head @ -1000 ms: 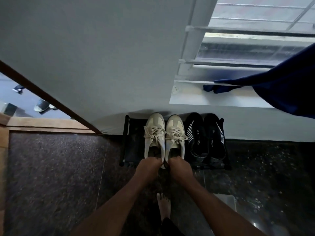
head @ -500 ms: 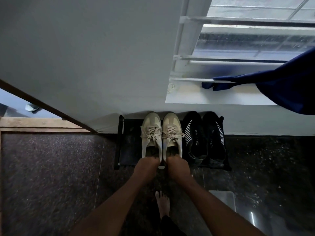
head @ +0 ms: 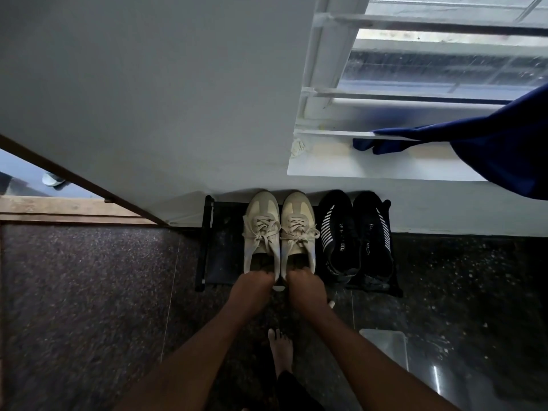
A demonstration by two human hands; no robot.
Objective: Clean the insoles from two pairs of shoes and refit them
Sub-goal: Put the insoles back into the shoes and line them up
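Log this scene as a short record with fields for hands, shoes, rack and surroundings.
left hand: grips heel of left beige shoe
right hand: grips heel of right beige shoe
beige pair: laced, side by side on rack, toes toward wall
black shoes: on same rack, right of beige pair, untouched
insoles: none seen outside a shoe
surroundings: dark speckled floor, window, blue cloth over sill

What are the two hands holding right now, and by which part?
The left hand grips the left beige lace-up sneaker at its heel rim; the right hand grips the right beige lace-up sneaker the same way, fingers hooked inside.
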